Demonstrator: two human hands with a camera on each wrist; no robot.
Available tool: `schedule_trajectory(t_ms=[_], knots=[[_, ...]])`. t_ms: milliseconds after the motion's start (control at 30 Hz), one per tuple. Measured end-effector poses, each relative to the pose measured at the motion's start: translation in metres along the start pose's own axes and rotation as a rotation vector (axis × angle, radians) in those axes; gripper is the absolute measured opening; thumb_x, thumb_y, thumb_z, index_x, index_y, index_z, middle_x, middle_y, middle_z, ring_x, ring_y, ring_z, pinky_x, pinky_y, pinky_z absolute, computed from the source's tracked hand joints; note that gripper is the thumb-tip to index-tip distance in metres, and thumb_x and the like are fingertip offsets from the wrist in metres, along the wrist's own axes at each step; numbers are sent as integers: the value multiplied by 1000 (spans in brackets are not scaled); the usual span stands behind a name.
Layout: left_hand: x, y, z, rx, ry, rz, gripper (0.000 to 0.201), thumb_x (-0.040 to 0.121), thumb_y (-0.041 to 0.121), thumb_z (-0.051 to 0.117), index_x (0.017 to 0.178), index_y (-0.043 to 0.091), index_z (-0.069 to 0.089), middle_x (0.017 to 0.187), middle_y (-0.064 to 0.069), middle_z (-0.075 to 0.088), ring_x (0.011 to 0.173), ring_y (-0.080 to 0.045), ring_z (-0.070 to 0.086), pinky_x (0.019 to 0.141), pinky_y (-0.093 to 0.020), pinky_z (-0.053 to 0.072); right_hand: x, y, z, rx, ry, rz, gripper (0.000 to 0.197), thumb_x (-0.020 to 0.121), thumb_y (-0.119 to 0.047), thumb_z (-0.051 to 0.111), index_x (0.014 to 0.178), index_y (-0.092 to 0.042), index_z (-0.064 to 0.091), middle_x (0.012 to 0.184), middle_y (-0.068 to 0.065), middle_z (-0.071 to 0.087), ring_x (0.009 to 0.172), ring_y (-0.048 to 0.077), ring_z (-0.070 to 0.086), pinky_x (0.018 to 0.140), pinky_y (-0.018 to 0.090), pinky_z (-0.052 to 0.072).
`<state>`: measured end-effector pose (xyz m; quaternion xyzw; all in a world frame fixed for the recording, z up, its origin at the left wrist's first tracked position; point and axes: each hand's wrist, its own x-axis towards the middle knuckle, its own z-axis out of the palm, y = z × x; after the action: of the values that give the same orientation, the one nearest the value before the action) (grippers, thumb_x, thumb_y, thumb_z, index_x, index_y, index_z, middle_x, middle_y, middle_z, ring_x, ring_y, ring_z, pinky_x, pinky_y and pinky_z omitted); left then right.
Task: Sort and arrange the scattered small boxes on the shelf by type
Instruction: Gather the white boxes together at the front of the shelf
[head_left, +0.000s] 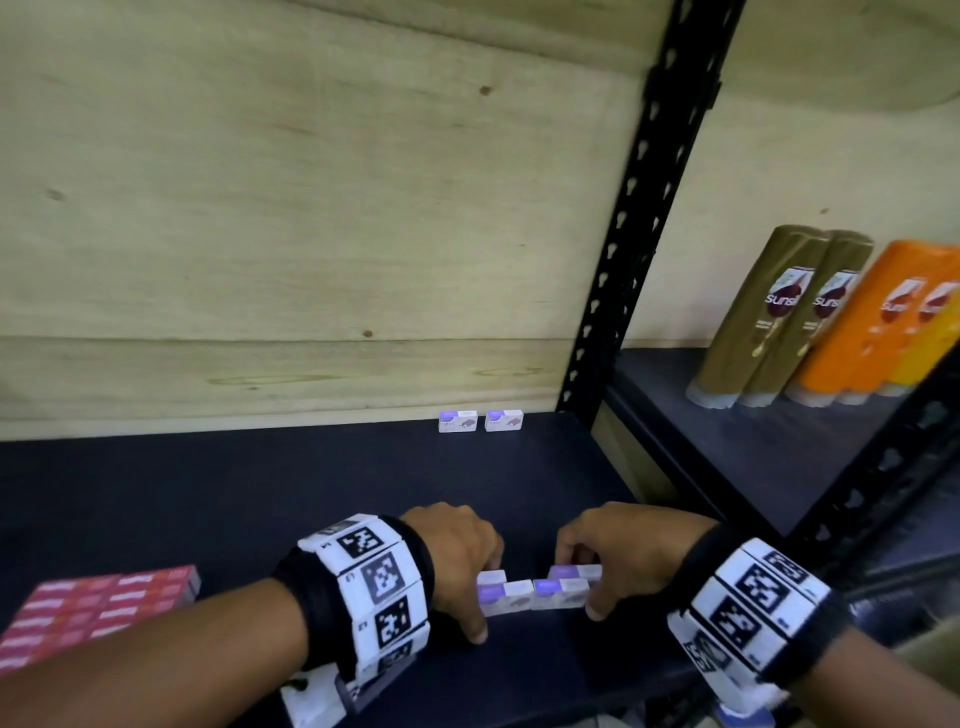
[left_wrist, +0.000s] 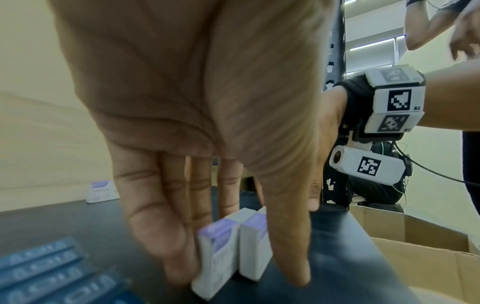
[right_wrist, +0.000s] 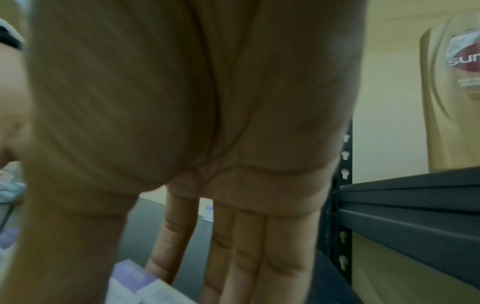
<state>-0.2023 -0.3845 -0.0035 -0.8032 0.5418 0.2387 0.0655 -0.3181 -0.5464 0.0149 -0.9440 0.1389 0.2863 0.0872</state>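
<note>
Left hand (head_left: 457, 561) and right hand (head_left: 618, 556) each pinch purple-and-white boxes (head_left: 535, 592) standing on the dark shelf (head_left: 260, 499).

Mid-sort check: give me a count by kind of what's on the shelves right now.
Purple-and-white boxes: 6 (2 at the back wall, 4 held between the left hand and right hand)
Brown bottles: 2
Orange bottles: at least 2
Red boxes: one packed block, count unclear
Total countable: at least 10

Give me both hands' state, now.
Left hand: grips purple-and-white boxes.
Right hand: grips the same cluster's other end.
</note>
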Motion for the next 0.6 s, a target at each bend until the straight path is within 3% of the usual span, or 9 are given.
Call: schedule_trajectory(t_ms=[100, 200, 367, 533, 600], knots=[[3, 6, 2, -9, 43, -5, 46, 75, 43, 77, 113, 26, 59, 107, 5, 63, 97, -18, 60, 71, -30, 46, 1, -3, 3, 4, 35, -31, 40, 77, -25, 80, 113, -30, 65, 103, -13, 63, 97, 12, 62, 82, 27, 49], [6, 10, 4, -14, 76, 2, 41, 78, 39, 76, 113, 26, 60, 108, 4, 63, 98, -18, 60, 70, -30, 43, 2, -8, 4, -17, 52, -41, 39, 80, -23, 78, 115, -30, 64, 110, -7, 65, 99, 14, 62, 85, 29, 51], [9, 16, 6, -57, 110, 9, 35, 79, 36, 74, 110, 25, 62, 104, 3, 65, 94, -18, 62, 71, -31, 49, 3, -13, 6, -27, 66, -52, 38, 81, -22, 77, 115, -30, 63, 113, -3, 64, 100, 17, 62, 85, 33, 52], [8, 13, 5, -109, 107, 10, 38, 76, 44, 75, 107, 27, 62, 93, 8, 65, 90, -15, 63, 77, -34, 53, 0, -14, 3, -7, 62, -60, 41, 81, -24, 76, 119, -30, 62, 114, -7, 65, 101, 15, 62, 86, 31, 52], [7, 8, 1, -116, 109, 7, 43, 74, 50, 75, 108, 30, 61, 97, 11, 65, 91, -13, 62, 78, -33, 53, -1, -14, -6, 0, 62, -54, 46, 82, -29, 76, 125, -31, 60, 117, -9, 64, 104, 12, 61, 92, 30, 50]])
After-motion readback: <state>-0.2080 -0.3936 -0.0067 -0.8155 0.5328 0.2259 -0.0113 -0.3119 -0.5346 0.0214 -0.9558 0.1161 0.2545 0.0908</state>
